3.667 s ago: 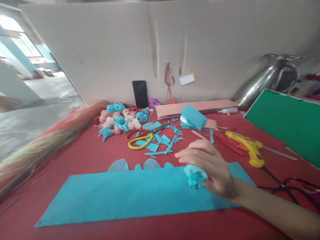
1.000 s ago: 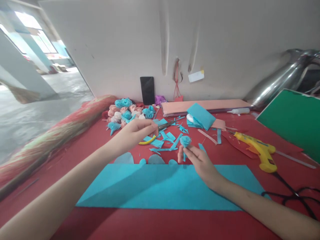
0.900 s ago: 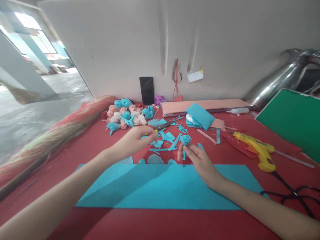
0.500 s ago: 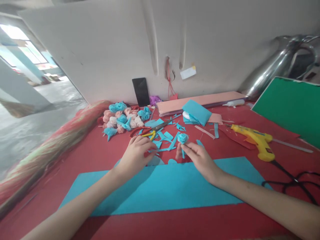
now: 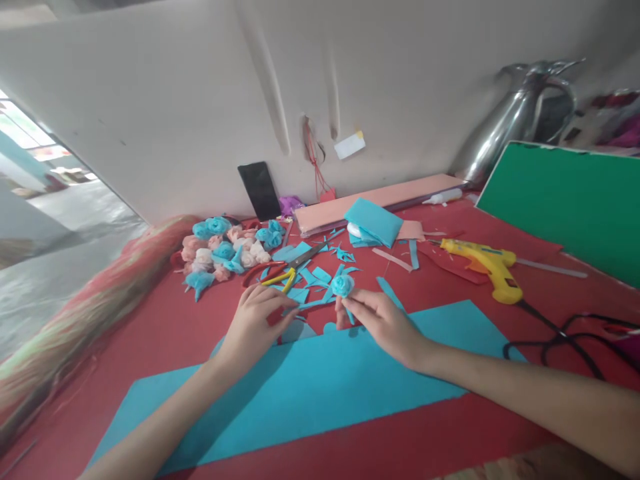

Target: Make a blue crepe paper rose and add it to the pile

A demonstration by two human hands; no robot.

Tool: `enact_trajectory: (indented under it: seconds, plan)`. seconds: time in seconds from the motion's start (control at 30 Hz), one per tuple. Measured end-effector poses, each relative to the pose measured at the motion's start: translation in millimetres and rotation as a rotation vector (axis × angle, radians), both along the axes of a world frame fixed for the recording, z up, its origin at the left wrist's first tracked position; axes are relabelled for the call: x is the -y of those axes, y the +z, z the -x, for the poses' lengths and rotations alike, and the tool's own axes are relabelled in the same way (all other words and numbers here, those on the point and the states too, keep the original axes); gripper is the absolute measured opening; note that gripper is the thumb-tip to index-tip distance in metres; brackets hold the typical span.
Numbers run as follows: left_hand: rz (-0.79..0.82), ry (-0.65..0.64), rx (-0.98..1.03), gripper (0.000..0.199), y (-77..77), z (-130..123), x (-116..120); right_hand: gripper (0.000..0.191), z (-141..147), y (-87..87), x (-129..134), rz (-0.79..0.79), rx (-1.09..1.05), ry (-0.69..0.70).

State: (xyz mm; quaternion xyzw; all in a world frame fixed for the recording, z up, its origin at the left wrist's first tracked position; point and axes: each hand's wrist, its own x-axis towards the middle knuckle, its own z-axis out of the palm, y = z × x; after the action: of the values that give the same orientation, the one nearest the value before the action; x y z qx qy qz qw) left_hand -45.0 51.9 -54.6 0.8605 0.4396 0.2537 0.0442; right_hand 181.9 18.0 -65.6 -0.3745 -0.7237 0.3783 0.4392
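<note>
One blue paper flower (image 5: 343, 285) is pinched in the narrow grip of the person's right hand (image 5: 393, 332); take it as the clock's centre. At eight o'clock is the left hand (image 5: 257, 323), palm down, its grip half wide, with nothing seen between thumb and fingers; whether it touches the blue scraps (image 5: 300, 295) beside it cannot be told. The held flower has a rolled, layered head, so its shaping looks largely done, though a narrow tail (image 5: 351, 317) hangs below. One long blue sheet (image 5: 310, 413) lies at six o'clock, apparently uncut, with at least two rounded blue pieces (image 5: 330, 328) loose past its far edge. Between nine and ten o'clock are one pair of scissors (image 5: 305, 257) and, farther out, a heap of flowers (image 5: 225, 251), blue, pink and white, more than a dozen, overlapping too much for exact counting. One yellow glue gun (image 5: 480, 261) lies at three, one folded blue packet (image 5: 375, 221) at one, and one black phone (image 5: 260, 190) stands between ten and eleven, all on the red worktop (image 5: 140, 333).
</note>
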Motion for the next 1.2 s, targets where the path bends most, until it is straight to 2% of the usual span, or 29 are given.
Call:
enact_trajectory:
  seconds: [0.13,0.27,0.37,0.57,0.77,0.97,1.1,1.2]
  plan:
    - [0.025,0.004,0.061,0.019,4.4,-2,0,0.03,-1,3.0,10,-0.325,0.111,0.095]
    - [0.038,0.01,0.097,0.019,5.3,-4,2,0.023,0,-0.1,19,-0.705,0.282,0.274]
    - [0.039,0.005,0.089,0.018,3.9,-7,4,0.023,0,-3.2,24,-0.85,0.384,0.345]
    - [-0.009,-0.07,0.037,0.013,1.1,-8,7,0.023,0,-1.1,23,-0.884,0.449,0.307]
    - [-0.018,-0.249,-0.089,0.026,-2.1,-9,17,0.021,0,-0.2,22,-0.931,0.44,0.305]
    - [-0.101,-0.246,-0.136,0.025,-1.4,-14,15,0.019,-3,-2.0,23,-0.983,0.433,0.288]
    - [-0.151,-0.277,-0.122,0.02,4.6,-33,4,0.017,-3,-3.2,23,-1.029,0.445,0.266]
    - [-0.166,-0.318,-0.114,0.017,8.3,-64,-11,0.015,-3,-3.6,22,-1.062,0.454,0.256]
